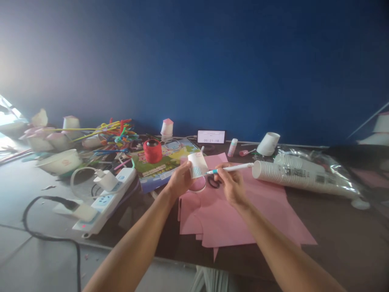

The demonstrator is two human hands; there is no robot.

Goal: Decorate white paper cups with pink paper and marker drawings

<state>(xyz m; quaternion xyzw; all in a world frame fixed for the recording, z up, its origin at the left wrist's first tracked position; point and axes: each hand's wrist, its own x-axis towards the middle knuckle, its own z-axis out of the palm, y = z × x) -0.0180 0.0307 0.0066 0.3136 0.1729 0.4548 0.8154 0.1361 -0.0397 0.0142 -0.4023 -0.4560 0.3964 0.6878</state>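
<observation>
My left hand (180,177) is closed around a white paper cup (197,160), tipped sideways so that its wall faces me. A light blue crosshatched pattern covers the lower part of that wall. In my right hand (233,187) is a white marker (238,167) with a teal band, its tip touching or very close to the cup's edge near the pattern. Below the hands lie sheets of pink paper (243,221). A dark looped handle, probably of scissors (214,183), shows between the hands. Part of a pink-toned round piece (198,185) sits under the cup.
Stacked paper cups (291,175) in clear plastic lie right. Behind are a phone showing a timer (211,136), a glue stick (232,147) and an upturned cup (268,144). Left are a red container (152,151), a colourful book (161,170), pipe cleaners (123,132) and a power strip (105,200) with cables.
</observation>
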